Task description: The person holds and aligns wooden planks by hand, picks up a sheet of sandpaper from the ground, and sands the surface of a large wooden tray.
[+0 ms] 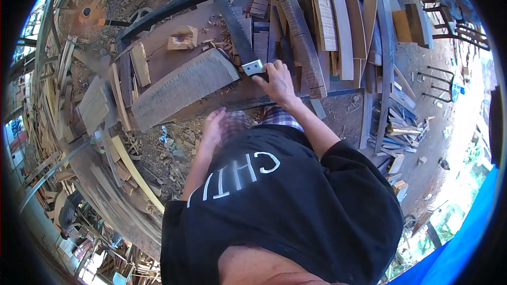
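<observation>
My right hand (278, 82) is closed on a dark handle at the near end of a long saw (232, 24), beside its silvery metal plate (252, 67). The saw's toothed blade points away across the workbench (211, 104). My left hand (214, 125) hangs near the bench's front edge, above my checked shorts; its fingers are blurred. Between the hands and the far side lies a broad grey-brown board (185, 87) on the bench. Farther back sits a small block with a hollow (182, 38), among wood shavings.
Long planks (338, 21) are stacked on the bench's right part. A wire wheel (84, 13) stands beyond at the left. Scrap wood (404, 126) covers the ground at right, and more boards (100, 179) lie at left.
</observation>
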Motion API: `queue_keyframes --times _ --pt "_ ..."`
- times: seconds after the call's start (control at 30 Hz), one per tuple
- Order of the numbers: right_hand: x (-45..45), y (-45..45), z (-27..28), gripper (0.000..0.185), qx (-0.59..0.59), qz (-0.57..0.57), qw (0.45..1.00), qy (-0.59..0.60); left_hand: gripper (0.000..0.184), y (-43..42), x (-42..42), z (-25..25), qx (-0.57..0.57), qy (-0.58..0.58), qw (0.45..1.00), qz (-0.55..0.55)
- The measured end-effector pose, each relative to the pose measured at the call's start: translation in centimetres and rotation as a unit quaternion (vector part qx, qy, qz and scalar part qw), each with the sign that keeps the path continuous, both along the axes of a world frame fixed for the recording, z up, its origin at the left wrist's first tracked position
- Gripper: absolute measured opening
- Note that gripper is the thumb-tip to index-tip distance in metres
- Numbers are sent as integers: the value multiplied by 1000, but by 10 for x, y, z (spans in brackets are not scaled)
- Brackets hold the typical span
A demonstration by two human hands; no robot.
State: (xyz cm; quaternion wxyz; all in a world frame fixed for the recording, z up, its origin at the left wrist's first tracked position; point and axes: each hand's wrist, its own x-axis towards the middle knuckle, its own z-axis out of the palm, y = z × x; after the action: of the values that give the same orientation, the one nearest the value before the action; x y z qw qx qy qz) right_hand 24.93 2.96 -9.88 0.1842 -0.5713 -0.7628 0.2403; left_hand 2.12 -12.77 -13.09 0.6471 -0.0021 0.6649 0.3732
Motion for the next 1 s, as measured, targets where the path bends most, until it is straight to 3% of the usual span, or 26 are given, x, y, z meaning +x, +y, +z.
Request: queue_keyframes --times 0.1,0.17,0.23,0.27,0.33,0.47,0.53,0.6,0.7,0.77,0.8,0.87,1.0 --pt "36 25 28 21 117 -36 987 109 21 1 1 4 -12 -4 1000 4" --pt "79 46 54 17 164 -115 978 54 21 -1 2 3 -11 -10 1000 6" --pt "141 76 34 19 219 -241 945 -19 21 -2 3 1 -11 -16 1000 10" --pt "177 91 27 26 219 -249 943 -39 22 -3 3 -2 -10 -17 1000 6" --pt "227 120 1 35 194 -383 898 -96 22 -6 4 -8 -10 -18 1000 4" --pt "272 158 -38 43 143 -388 898 -149 20 -7 7 -11 -12 -17 1000 -2" --pt "267 166 -31 46 21 -398 908 -132 19 -6 9 -8 -13 -12 1000 -4" --pt "285 173 -44 43 -14 -399 910 -116 21 -5 9 -6 -6 -14 1000 -5" --pt "295 171 -44 36 -64 -316 941 -100 22 -4 11 -4 0 -19 1000 -8" --pt "293 155 -42 31 120 -300 942 -87 23 -2 12 -4 -1 -16 1000 -7" --pt "285 147 -30 31 119 -298 943 -85 24 -1 13 -2 -3 -13 1000 -9" --pt "274 134 0 26 168 -406 891 118 24 2 14 2 -2 -8 1000 -18" --pt "284 126 39 27 266 -409 861 142 22 16 21 15 0 2 999 -45"
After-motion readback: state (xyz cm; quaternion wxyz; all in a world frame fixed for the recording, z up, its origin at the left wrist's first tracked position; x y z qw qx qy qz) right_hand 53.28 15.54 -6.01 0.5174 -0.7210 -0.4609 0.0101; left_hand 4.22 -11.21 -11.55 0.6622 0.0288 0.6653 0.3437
